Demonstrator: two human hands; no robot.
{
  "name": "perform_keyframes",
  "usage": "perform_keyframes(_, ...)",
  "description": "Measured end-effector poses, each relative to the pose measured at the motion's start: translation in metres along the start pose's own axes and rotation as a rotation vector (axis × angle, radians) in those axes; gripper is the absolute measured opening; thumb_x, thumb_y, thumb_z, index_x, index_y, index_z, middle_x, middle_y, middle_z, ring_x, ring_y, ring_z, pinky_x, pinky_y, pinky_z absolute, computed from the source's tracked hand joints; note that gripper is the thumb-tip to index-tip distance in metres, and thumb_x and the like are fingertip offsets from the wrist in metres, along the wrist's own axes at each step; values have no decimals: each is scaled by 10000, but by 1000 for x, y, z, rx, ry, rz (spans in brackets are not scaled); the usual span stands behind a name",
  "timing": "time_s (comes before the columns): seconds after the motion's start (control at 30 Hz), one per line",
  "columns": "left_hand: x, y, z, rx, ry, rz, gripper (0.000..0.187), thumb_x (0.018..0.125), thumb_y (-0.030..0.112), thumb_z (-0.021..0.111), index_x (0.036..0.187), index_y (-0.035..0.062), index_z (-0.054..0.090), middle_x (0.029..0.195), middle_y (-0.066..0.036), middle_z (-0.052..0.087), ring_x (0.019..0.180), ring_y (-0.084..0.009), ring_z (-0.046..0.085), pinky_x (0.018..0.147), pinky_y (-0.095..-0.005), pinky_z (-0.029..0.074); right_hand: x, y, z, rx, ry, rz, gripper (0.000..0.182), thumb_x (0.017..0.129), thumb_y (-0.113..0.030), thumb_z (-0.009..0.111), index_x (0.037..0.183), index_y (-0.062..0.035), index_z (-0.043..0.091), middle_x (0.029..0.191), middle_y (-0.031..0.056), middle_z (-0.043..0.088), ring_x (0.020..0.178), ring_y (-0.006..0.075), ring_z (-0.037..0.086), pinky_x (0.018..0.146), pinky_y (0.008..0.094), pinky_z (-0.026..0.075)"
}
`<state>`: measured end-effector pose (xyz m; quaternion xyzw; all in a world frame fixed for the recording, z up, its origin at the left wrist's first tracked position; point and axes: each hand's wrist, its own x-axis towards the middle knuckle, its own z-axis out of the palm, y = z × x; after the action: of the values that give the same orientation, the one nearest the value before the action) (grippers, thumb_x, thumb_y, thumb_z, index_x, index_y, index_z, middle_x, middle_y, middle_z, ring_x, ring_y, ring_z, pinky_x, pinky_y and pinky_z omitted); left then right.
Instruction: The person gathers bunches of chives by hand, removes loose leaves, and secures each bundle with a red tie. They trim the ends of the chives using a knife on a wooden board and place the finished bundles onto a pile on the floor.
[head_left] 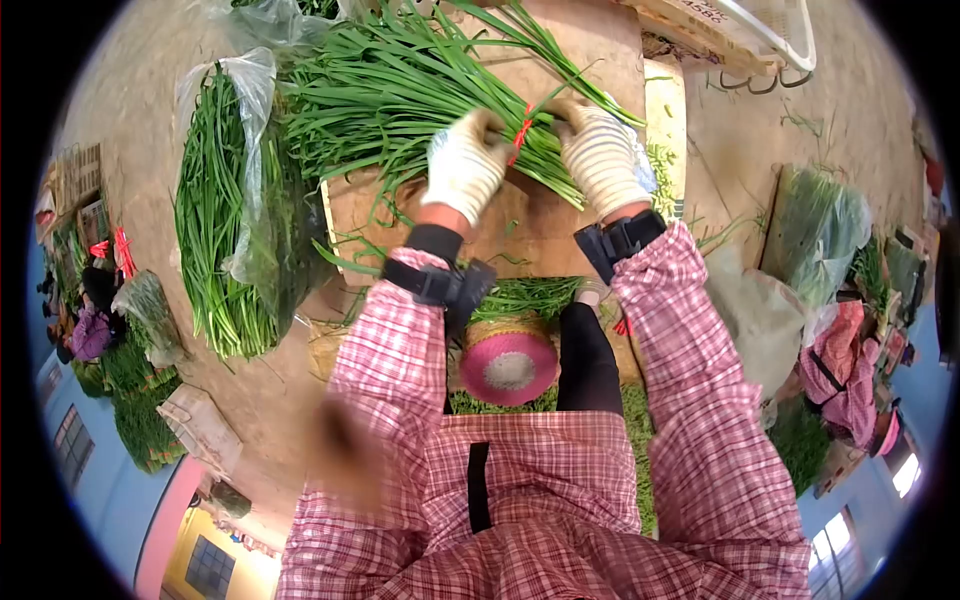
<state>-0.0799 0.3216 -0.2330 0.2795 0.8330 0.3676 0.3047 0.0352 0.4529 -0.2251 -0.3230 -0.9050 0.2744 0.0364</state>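
A bunch of long green garlic chives (400, 105) lies across a wooden board (480, 235), its pale cut ends toward the lower right. A red tie (520, 135) runs around the stems. My left hand (465, 165), in a white striped glove, is closed at the left of the tie, with its fingertips against it. On the other side, my right hand (603, 158) in a matching glove bends its fingers over the stems near the cut ends. What lies between the right fingertips is hidden. A few loose chives (550, 50) rest above the bunch.
More chives in a plastic bag (250, 160) lie left of the board. A white crate (770, 35) stands at the upper right. Cut bits (660, 170) litter the board's right edge. A pink round object (508, 368) sits between my legs. Another person (845, 375) is at far right.
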Motion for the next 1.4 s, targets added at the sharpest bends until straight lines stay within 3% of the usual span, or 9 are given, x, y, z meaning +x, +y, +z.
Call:
perform_keyframes(0.23,-5,5,35,307,191,87,187,799,187,652,929,55,678,810,-137,682,762,-319,654,727,-377,513,19,-1,12,-319,-72,-303,137,801,-156,591,908,-105,658,896,135,641,842,317,630,761,425,478)
perform_keyframes(0.53,43,26,-3,479,30,590,383,749,-54,525,1024,179,656,943,-146,615,913,-347,591,777,-404,498,-15,-16,7,-166,61,90,165,812,-193,577,902,-73,645,907,157,640,830,347,641,709,454,506)
perform_keyframes(0.7,67,53,23,569,-222,222,460,805,212,627,1253,144,549,991,-183,658,976,-338,616,847,-411,492,-37,5,11,-226,130,-208,463,731,-233,684,1140,-42,584,1253,157,521,1212,314,452,994,453,353)
perform_keyframes(0.97,47,-2,-45,583,339,116,201,790,111,594,975,101,675,925,-158,673,854,-342,646,765,-413,516,-53,26,46,-231,100,-233,562,793,-188,614,1308,-33,451,1363,152,456,1278,322,411,1074,464,300)
perform_keyframes(1.1,34,-66,-133,594,351,-353,956,678,304,804,1440,77,273,1239,-235,551,1086,-338,574,949,-418,437,-64,39,1,-5,201,-195,426,771,-147,627,1180,-55,551,1269,162,526,1208,341,460,1015,468,357)
perform_keyframes(1.17,8,-19,-121,1303,428,-299,1090,612,391,837,1456,85,220,1409,-219,378,1283,-367,395,1025,-541,318,-91,79,-4,-33,284,36,392,755,-114,637,1133,-49,556,1147,214,553,1067,378,524,906,479,430)
perform_keyframes(1.23,0,6,-96,1219,222,43,1129,561,433,850,1451,93,244,1484,-201,241,1365,-383,238,1038,-617,217,-114,98,2,-175,52,362,435,772,-101,619,1190,-44,516,1100,248,548,1038,385,532,881,481,442)
perform_keyframes(1.33,21,-4,-9,1245,-114,685,1228,507,474,850,1460,61,194,1494,-186,253,1396,-342,222,1144,-526,113,-124,121,28,-113,-50,347,489,779,-77,599,1248,-31,467,1083,274,534,1018,404,528,870,485,449)
perform_keyframes(1.4,24,39,23,1187,-473,625,1245,518,463,849,1471,67,153,1508,-192,222,1407,-309,211,1153,-483,131,-116,104,21,-202,-176,344,649,769,-46,587,1375,-40,356,1052,278,544,996,408,545,882,486,446)
